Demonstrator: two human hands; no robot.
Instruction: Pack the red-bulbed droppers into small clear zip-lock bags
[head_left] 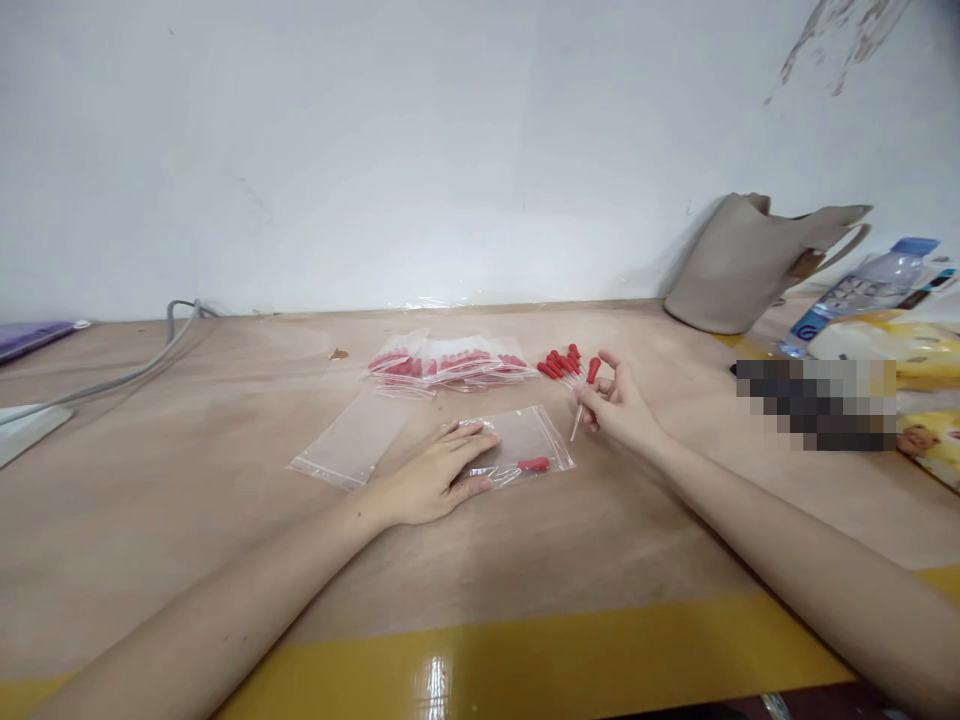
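Note:
My left hand [442, 475] lies flat with its fingers spread on a clear zip bag [517, 435]. Inside that bag is one dropper with a red bulb [535, 465], its stem partly hidden by my fingers. Between the fingertips of my right hand [619, 405] is a glass dropper [593, 371], red bulb up and thin stem slanting down to the left. Just left of it, several loose red-bulbed droppers [559, 362] lie in a small bunch. Another clear zip bag [349, 440], flat and without a dropper, rests left of my left hand.
A pile of zip bags with red-bulbed droppers [450, 362] lies near the wall. At right stand a leaning grey-beige bag [739, 265], a water bottle [862, 290] and yellow packets [877, 345]. A grey cable [139, 375] crosses the left side. Yellow tape [525, 650] lines the front edge.

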